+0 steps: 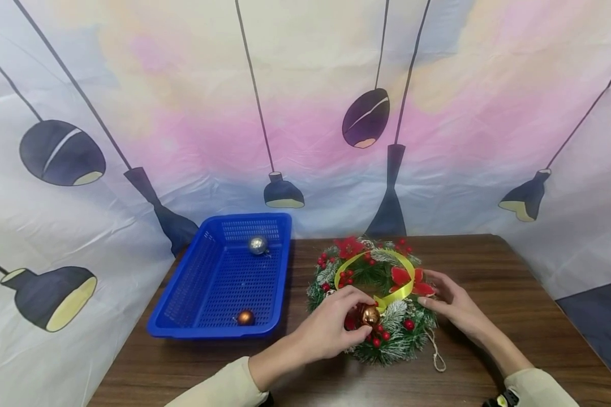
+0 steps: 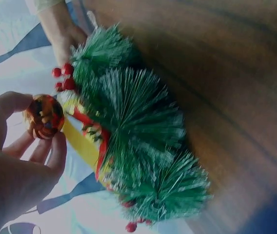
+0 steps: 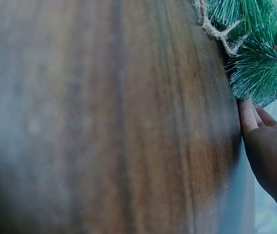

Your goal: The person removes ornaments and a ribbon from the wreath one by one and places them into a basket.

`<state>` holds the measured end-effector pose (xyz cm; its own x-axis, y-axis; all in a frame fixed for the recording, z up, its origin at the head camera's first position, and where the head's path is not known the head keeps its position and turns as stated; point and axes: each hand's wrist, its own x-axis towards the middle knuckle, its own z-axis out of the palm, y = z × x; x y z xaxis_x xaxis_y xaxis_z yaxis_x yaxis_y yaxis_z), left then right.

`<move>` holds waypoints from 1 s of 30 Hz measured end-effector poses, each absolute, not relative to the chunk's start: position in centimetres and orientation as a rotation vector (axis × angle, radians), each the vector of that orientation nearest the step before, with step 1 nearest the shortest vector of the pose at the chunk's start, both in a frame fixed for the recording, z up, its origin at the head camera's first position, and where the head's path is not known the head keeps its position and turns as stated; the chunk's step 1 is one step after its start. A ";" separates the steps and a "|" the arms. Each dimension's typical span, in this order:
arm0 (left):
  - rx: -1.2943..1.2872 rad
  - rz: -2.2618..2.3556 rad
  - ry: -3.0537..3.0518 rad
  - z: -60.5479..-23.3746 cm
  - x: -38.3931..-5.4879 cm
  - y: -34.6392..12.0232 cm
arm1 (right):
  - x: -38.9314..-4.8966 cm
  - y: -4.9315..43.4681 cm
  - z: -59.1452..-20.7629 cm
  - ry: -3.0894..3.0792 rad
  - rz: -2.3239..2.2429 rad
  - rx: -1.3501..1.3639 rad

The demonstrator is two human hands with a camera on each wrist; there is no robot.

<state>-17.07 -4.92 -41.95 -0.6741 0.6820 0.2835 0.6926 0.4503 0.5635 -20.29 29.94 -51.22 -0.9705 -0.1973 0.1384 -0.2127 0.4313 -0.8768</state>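
A round Christmas wreath (image 1: 397, 345) of green frosted needles lies on the table, trimmed with red berries, red poinsettia flowers and a yellow ribbon (image 1: 409, 288). Between its thumb and fingertips my left hand (image 1: 331, 325) pinches a shiny copper bauble (image 1: 370, 315) over the wreath's near side. In the left wrist view the bauble (image 2: 44, 117) appears beside the needles, apart from them. My right hand (image 1: 458, 305) holds the wreath's right edge with thumb and fingers; some fingertips are hidden by the needles. A twine loop (image 1: 438, 359) hangs from the wreath near that hand.
To the left stands a blue perforated plastic basket (image 1: 155, 325). Inside lie a silver bauble (image 1: 258, 245) at the back and another copper bauble (image 1: 245, 317) near the front. The brown wooden table (image 1: 489, 265) meets a cloth backdrop (image 1: 326, 169) printed with lamps.
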 end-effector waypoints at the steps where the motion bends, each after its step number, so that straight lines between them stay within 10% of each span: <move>1: -1.260 -1.041 -2.676 -41.8 -17.2 -5.0 | -20.3 29.9 -51.2 -2.643 1.628 0.376; 30: -1.408 -1.048 -2.763 -40.8 -18.4 -4.9 | -20.2 29.9 -50.9 -2.669 1.633 0.355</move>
<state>-18.37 -4.91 -40.77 -0.6228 0.7651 0.1634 0.6810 0.4272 0.5948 -20.19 29.90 -50.91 -0.9746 -0.1948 0.1105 -0.1871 0.4368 -0.8799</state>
